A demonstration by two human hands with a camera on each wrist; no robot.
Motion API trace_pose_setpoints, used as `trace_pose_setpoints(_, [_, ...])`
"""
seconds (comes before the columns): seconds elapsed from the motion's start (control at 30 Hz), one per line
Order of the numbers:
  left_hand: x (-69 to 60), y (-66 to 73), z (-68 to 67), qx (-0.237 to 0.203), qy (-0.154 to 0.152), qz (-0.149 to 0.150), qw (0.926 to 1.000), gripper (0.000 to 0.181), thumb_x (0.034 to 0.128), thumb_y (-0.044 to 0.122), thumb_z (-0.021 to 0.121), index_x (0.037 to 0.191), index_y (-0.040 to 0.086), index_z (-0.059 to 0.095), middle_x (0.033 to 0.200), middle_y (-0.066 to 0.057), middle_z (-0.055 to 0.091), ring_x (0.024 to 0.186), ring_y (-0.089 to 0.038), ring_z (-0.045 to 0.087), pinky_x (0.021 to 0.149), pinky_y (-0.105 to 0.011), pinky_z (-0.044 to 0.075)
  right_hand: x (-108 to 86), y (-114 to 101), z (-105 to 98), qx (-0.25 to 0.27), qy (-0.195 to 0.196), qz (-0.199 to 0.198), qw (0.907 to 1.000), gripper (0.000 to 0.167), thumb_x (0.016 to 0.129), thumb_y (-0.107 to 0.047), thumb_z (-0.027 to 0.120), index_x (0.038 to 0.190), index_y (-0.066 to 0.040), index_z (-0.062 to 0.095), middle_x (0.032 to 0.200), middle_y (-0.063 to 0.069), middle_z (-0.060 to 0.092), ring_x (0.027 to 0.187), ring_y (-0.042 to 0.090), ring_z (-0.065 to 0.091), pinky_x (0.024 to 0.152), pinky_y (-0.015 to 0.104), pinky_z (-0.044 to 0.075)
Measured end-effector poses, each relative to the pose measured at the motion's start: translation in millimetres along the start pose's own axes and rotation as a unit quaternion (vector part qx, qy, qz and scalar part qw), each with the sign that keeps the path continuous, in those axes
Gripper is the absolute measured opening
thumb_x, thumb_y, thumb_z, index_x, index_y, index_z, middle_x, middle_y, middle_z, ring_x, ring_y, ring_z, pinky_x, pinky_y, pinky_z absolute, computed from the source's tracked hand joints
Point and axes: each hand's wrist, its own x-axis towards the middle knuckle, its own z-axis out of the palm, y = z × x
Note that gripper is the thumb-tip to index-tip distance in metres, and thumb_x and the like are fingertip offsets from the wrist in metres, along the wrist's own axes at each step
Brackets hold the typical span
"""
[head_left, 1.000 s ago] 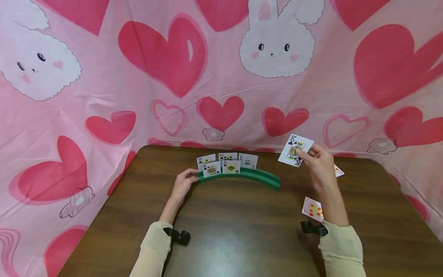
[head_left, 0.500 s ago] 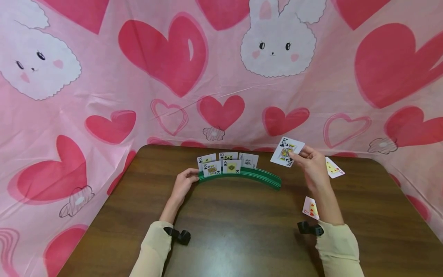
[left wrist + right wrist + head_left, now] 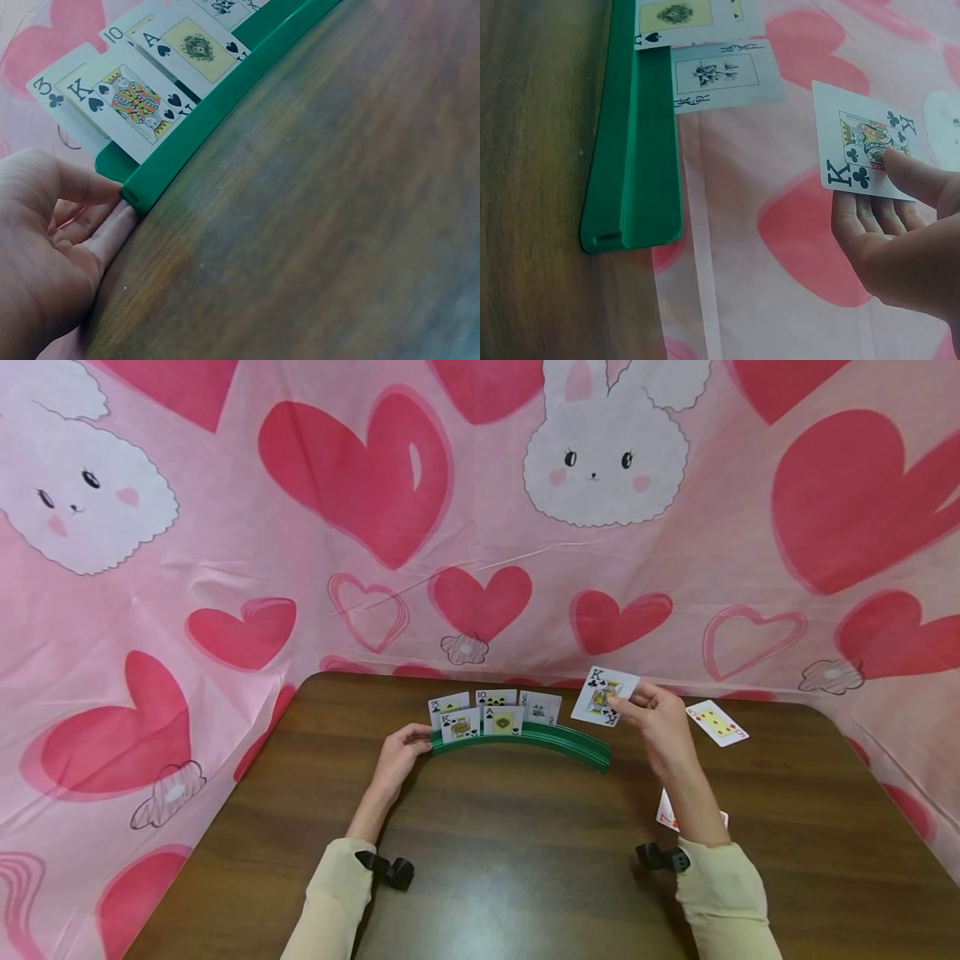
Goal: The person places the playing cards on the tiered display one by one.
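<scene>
My right hand pinches a king of clubs between thumb and fingers, its face toward me, in the air right of the card holder. The green curved card holder stands on the table. My left hand grips its left end with thumb and fingers. In its front row are a king of spades and an ace of spades. Behind them stand a three of clubs, a ten and a joker. The right part of the holder bears no card.
A six of diamonds lies face up on the wooden table at the right. Nearer, a red seven is partly hidden under my right forearm. A pink cloth with hearts and rabbits hangs behind the table.
My right hand has moved left and slightly down with the king of clubs, nearing the card holder. The six of diamonds has come into full view. My left hand stays put.
</scene>
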Motion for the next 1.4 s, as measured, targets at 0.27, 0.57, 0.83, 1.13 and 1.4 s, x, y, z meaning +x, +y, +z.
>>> trace_pose_setpoints(0.27, [-11.1, 17.9, 0.0, 0.001, -0.013, -0.001, 0.9999, 0.022, 0.0838, 0.001, 0.053, 0.105, 0.0, 0.06, 0.109, -0.015, 0.057, 0.094, -0.021, 0.052, 0.083, -0.036, 0.04, 1.0, 6.0, 6.2, -0.039, -0.012, 0.008, 0.9991, 0.038, 0.077, -0.01, 0.067, 0.108, 0.008, 0.053, 0.085, -0.002, 0.066, 0.076, 0.012, 0.062, 0.07, 0.024, 0.049])
trace_pose_setpoints(0.57, [-14.6, 21.7, 1.1, 0.001, -0.012, 0.003, 0.9999, 0.022, 0.0842, 0.001, 0.053, 0.105, 0.0, 0.06, 0.11, -0.015, 0.057, 0.094, -0.021, 0.052, 0.083, -0.035, 0.04, 2.6, 12.5, 10.0, -0.044, -0.017, 0.012, 0.9988, 0.034, 0.077, -0.009, 0.066, 0.105, 0.006, 0.055, 0.084, -0.002, 0.066, 0.075, 0.012, 0.062, 0.068, 0.025, 0.049])
trace_pose_setpoints(0.83, [-14.6, 21.7, 0.9, 0.0, -0.012, 0.002, 0.9999, 0.022, 0.0842, 0.001, 0.052, 0.105, 0.0, 0.06, 0.109, -0.015, 0.057, 0.094, -0.022, 0.052, 0.084, -0.035, 0.04, 2.2, 13.9, 13.7, -0.068, -0.025, 0.022, 0.9972, 0.039, 0.078, -0.012, 0.066, 0.109, 0.007, 0.053, 0.085, -0.003, 0.065, 0.077, 0.011, 0.061, 0.069, 0.024, 0.048])
trace_pose_setpoints(1.13, [-14.2, 21.4, 1.0, 0.0, -0.01, 0.007, 0.9999, 0.022, 0.084, 0.001, 0.052, 0.104, 0.0, 0.06, 0.109, -0.016, 0.057, 0.094, -0.022, 0.051, 0.083, -0.036, 0.039, 2.8, 20.0, 18.6, -0.099, -0.032, 0.038, 0.9938, 0.045, 0.078, -0.017, 0.067, 0.113, 0.006, 0.053, 0.091, 0.0, 0.064, 0.081, 0.015, 0.061, 0.074, 0.029, 0.048])
trace_pose_setpoints(1.4, [-14.1, 20.6, 0.7, 0.003, -0.011, 0.007, 0.9999, 0.022, 0.0842, 0.001, 0.052, 0.105, 0.0, 0.06, 0.109, -0.015, 0.057, 0.094, -0.021, 0.052, 0.082, -0.033, 0.04, 2.9, 26.3, 22.1, -0.091, -0.035, 0.056, 0.9936, 0.045, 0.077, -0.018, 0.068, 0.114, 0.003, 0.053, 0.095, 0.003, 0.064, 0.082, 0.018, 0.061, 0.073, 0.03, 0.048])
